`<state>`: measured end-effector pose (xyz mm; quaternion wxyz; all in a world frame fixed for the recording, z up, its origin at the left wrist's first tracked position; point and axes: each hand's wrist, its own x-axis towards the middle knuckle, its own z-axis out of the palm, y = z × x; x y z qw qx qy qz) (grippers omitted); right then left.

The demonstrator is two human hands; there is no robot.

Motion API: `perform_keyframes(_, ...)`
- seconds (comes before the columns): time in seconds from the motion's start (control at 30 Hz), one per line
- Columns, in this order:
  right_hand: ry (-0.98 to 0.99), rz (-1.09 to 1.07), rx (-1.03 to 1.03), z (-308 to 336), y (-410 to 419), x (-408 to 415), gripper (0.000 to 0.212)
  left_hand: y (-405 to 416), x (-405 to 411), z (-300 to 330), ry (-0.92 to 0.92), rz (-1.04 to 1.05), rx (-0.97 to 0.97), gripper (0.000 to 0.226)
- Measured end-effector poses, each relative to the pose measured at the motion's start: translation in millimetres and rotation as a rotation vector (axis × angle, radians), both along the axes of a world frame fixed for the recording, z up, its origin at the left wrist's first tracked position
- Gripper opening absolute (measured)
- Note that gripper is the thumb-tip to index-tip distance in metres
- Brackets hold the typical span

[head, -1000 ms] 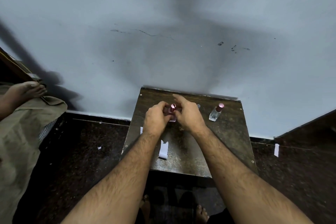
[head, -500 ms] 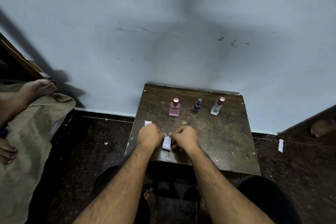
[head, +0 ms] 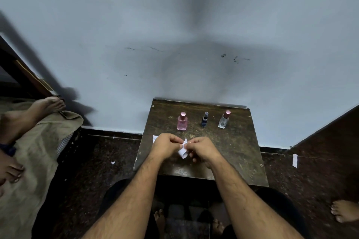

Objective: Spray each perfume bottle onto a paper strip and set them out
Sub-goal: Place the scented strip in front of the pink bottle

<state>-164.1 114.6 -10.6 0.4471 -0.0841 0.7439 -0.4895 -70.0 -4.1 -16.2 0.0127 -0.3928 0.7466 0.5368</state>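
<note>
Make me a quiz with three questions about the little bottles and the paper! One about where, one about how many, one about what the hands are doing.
1. Where does the pink bottle stand in the row?
A. person's left end
B. middle
C. right end

2. How many bottles are on the table?
A. two
B. three
C. five

3. What are the hands doing?
A. spraying a bottle
B. resting flat
C. both pinching a paper strip

Answers: 1 A, the blue bottle and clear bottle stand to its right. 2 B, three stand there. 3 C, left hand and right hand hold the paper between them.
</note>
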Motion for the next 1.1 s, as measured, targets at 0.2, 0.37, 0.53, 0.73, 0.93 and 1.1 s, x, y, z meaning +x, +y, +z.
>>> perform_keyframes(0.2,0.109,0.098,-0.124,74.3,31.4,-15.8,0.015,13.1,5.2,38.0,0.286,0.210,0.000,0.010)
perform_keyframes(0.37,0.054,0.206,-0.461,170.6,63.2,-12.2,0.012,33.0,26.9,49.7,0.341,0.304,0.107,0.013)
perform_keyframes(0.53,-0.135,0.228,-0.810,217.0,85.4,-13.2,0.010,48.9,40.7,57.1,0.299,0.275,0.153,0.013)
perform_keyframes(0.73,0.545,0.119,-0.386,210.1,82.1,-6.4,0.014,48.8,49.5,82.1,0.327,0.241,0.114,0.013)
perform_keyframes(0.93,0.088,0.303,-0.889,268.5,98.5,13.9,0.008,46.7,54.0,95.7,0.335,0.237,0.108,0.015)
perform_keyframes(1.1,0.924,0.167,-0.060,238.6,83.9,-5.2,0.008,50.4,51.2,100.2,0.355,0.232,0.120,0.013)
